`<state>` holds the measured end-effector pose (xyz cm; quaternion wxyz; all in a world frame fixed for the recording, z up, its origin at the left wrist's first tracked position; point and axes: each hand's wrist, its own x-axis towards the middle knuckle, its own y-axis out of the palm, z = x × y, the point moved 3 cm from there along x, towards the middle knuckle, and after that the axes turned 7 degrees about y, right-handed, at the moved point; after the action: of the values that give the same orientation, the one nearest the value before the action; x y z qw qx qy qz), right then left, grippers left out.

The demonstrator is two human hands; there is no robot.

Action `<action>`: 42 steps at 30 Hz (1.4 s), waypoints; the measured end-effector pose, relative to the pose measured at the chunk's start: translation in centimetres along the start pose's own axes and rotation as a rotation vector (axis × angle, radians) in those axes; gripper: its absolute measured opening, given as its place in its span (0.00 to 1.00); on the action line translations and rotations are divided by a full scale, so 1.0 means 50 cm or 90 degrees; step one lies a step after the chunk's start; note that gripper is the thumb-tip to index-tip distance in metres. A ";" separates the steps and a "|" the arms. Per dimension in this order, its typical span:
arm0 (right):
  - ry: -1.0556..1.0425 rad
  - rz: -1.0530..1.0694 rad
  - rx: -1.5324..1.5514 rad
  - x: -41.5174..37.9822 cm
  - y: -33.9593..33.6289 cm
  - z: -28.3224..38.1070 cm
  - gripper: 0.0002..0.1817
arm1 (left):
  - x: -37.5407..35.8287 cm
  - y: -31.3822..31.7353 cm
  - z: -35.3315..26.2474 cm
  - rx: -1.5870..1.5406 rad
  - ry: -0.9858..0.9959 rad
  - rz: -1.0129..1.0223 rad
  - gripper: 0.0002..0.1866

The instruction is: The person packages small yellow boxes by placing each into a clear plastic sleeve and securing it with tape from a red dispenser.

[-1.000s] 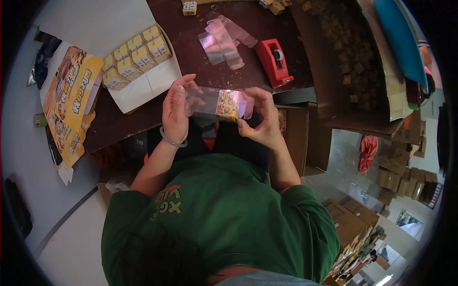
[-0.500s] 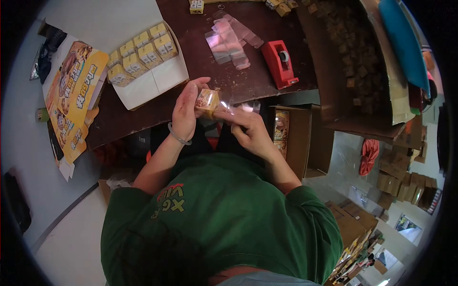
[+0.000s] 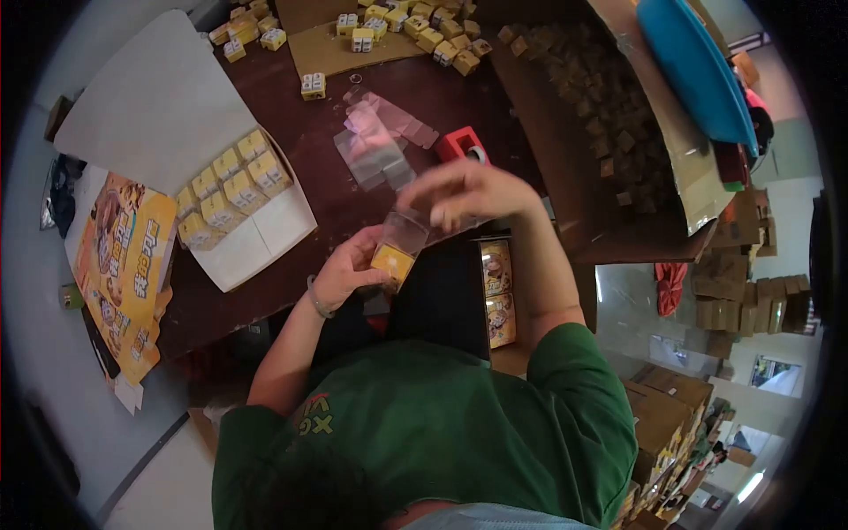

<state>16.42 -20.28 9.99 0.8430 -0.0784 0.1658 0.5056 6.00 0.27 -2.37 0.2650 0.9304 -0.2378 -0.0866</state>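
My left hand pinches a small yellow box between thumb and fingers, above my lap. A clear plastic sleeve covers the box, its empty end rising past it towards my right hand. My right hand is off to the right, in front of the red tape dispenser and partly hiding it. Motion smears its fingers, so whether they hold anything does not show. Flat clear plastic sleeves lie in a loose pile on the dark table beyond both hands.
A white carton on the left holds rows of yellow boxes. Next to it leans a printed yellow display card. More small boxes lie at the back. A large cardboard bin stands right, an open carton of printed boxes below.
My right hand has left the wrapped box and moved up and right to the tape dispenser. The box has tilted in my left hand. The whole view has shifted, showing more of the table's back.
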 end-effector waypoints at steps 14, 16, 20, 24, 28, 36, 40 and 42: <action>-0.013 -0.638 -0.129 0.145 -0.526 -0.191 0.27 | 0.042 -0.063 0.036 0.441 0.176 -0.310 0.29; -0.097 -0.551 0.003 0.111 -0.425 -0.149 0.30 | 0.043 -0.062 0.037 0.440 0.187 -0.305 0.29; -0.253 -0.342 0.290 0.063 -0.195 -0.083 0.33 | 0.043 -0.068 0.039 0.449 0.191 -0.291 0.29; -0.180 -0.363 0.313 0.064 -0.061 -0.133 0.19 | 0.036 -0.076 0.045 0.484 0.203 -0.281 0.31; -0.265 -0.570 -0.200 0.070 0.044 -0.162 0.26 | 0.008 -0.075 0.046 0.457 0.181 -0.247 0.31; -0.269 -0.603 -0.502 0.063 0.107 -0.246 0.33 | -0.005 -0.084 0.051 0.496 0.196 -0.208 0.31; -0.186 -0.775 -0.393 0.041 0.103 -0.233 0.30 | -0.004 -0.082 0.049 0.459 0.187 -0.216 0.30; -0.183 -0.768 -0.388 0.052 0.087 -0.230 0.27 | -0.004 -0.080 0.048 0.457 0.189 -0.216 0.30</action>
<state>11.44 -19.50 -1.53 0.9311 -0.3222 -0.1698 -0.0226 6.72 2.25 -6.51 -0.0627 0.9920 -0.0553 0.0944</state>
